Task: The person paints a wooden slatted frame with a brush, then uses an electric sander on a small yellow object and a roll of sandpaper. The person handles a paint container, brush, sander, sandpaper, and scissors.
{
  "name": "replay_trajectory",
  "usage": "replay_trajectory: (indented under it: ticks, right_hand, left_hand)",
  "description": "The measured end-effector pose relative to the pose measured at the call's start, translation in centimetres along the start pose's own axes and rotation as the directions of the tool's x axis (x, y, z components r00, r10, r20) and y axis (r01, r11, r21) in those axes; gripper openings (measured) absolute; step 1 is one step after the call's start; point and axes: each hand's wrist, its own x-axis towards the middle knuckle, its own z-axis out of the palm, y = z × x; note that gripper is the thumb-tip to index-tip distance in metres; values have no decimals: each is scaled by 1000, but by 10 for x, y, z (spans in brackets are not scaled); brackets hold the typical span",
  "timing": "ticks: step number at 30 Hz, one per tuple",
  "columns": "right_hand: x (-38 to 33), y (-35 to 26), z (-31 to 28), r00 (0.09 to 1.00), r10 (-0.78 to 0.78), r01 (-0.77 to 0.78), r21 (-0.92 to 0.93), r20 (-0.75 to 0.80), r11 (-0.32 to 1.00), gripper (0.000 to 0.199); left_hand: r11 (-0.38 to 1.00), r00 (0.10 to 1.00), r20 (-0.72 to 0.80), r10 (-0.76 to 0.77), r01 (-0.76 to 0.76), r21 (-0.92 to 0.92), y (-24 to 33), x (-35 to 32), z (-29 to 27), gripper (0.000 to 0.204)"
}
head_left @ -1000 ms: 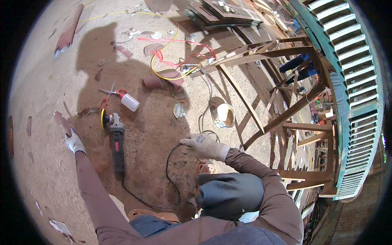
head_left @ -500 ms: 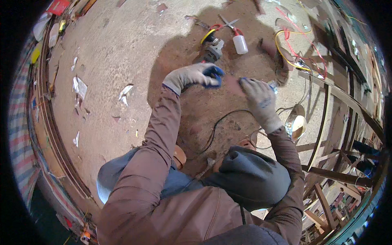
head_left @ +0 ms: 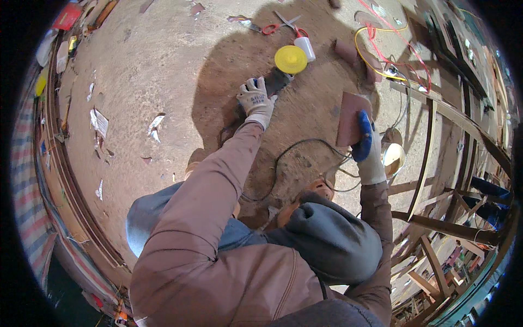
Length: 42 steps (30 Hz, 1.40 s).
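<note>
The left hand (head_left: 256, 102), gloved, is closed over the body of the grinder (head_left: 278, 82), which lies on the ground ahead of the knees. I see the back of the glove and the fingers draped across the tool, but their undersides are hidden, and so is most of the body beneath them. The yellow disc (head_left: 290, 59) faces up and covers the grinder's head; its edge also cuts across the lower part of the white bottle (head_left: 305, 48).

The right hand (head_left: 368, 146) pinches a brown sheet (head_left: 351, 115) by its lower right edge, the blue thumb lying across the near face. The fingers behind it are out of my sight, so I can't tell how they are spread. The sheet stands tilted, off to the right of the grinder.

A dark cord (head_left: 305, 141) curves over the ground and slips under the left forearm; where it meets the tool is hidden. Past the right wrist, a tin (head_left: 394, 158) shows only in part. Scissors (head_left: 287, 22) lie above the bottle, one red handle close to its top; whether they touch, I can't make out.
</note>
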Motion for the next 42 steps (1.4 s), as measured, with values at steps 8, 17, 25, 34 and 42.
replay_trajectory:
  ticks: [8, 17, 25, 34, 42]
  right_hand:
    - [48, -32, 21, 788, 577, -490, 784, 213, 380, 42]
    - [111, -38, 58, 992, -69, 79, -87, 108, 993, 42]
    - [142, -29, 104, 915, -371, 402, -402, 155, 822, 49]
    - [125, 10, 133, 944, -189, 327, -677, 271, 660, 43]
    - [66, -84, -59, 944, -204, 50, -498, -259, 866, 31]
  left_hand:
    - [994, 994, -47, 102, -104, -31, 8, 2, 10, 87]
    - [915, 921, -338, 193, -294, -277, -9, 0, 29, 73]
    - [891, 975, -211, 67, -154, -427, -1, 11, 16, 82]
    - [924, 958, -270, 93, -184, -335, 6, 9, 22, 78]
    - [925, 946, -319, 61, -173, -337, -3, 2, 21, 76]
